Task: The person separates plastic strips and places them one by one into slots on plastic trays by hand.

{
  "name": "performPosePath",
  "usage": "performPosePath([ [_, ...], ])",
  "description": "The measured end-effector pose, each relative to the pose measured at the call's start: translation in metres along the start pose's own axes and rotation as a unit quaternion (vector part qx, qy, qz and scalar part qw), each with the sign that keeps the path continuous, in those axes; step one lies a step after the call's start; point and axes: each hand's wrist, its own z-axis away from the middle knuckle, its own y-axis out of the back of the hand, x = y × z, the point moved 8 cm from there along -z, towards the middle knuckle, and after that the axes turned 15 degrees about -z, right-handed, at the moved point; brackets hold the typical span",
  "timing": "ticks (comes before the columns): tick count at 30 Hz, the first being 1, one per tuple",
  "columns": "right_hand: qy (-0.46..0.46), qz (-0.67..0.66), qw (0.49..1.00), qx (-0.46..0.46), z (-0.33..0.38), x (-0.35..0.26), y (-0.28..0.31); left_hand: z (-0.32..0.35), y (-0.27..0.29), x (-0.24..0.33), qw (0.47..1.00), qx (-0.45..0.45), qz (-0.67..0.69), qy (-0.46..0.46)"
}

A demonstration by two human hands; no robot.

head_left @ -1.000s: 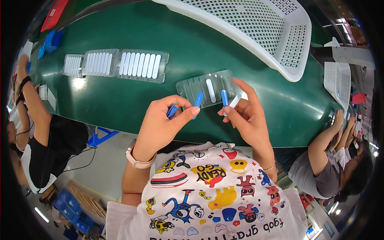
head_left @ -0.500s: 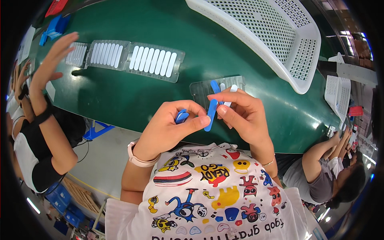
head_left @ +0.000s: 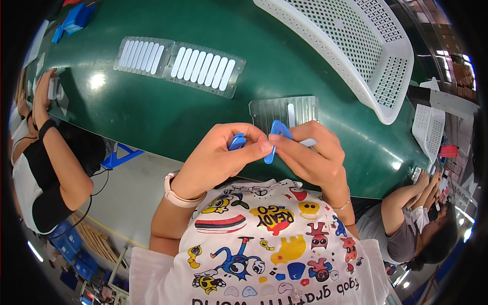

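In front of my chest, both hands meet at blue rounded strips. My left hand (head_left: 216, 157) is closed, its thumb and finger at one blue strip (head_left: 269, 156), with several more blue strips (head_left: 237, 142) tucked in its curled fingers. My right hand (head_left: 317, 155) pinches at the same strip; another blue strip (head_left: 281, 129) slants up from its fingertips, and a white strip (head_left: 308, 143) sticks out between its fingers. Just beyond lies a clear slotted tray (head_left: 263, 113), partly hidden by my right hand, with one white strip (head_left: 291, 115) showing in it.
Two clear trays filled with white strips, one left (head_left: 123, 63) and one right (head_left: 238, 80), lie farther off on the green table (head_left: 168, 122). A white perforated basket (head_left: 378, 109) stands at far right. Co-workers' arms (head_left: 66, 157) reach in at both sides; blue blocks (head_left: 77, 18) sit far left.
The co-worker at left has drawn back with the third filled tray gone from the row. My right fingers have closed in on the blue strip, and its white strip has tilted flatter.
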Motion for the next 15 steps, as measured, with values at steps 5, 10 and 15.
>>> performPosePath([
  [5,-0.092,-0.044,0.995,-0.013,0.011,0.015,-0.002,0.004,0.011,0.012,0.968,0.128,-0.179,-0.124],
  [10,-0.272,-0.132,0.953,0.002,0.030,0.029,-0.006,0.010,0.002,0.028,0.905,0.192,-0.317,-0.210],
  [15,-0.244,-0.020,0.968,0.059,0.032,0.042,0.019,-0.009,0.022,0.025,0.871,0.286,-0.363,-0.166],
])
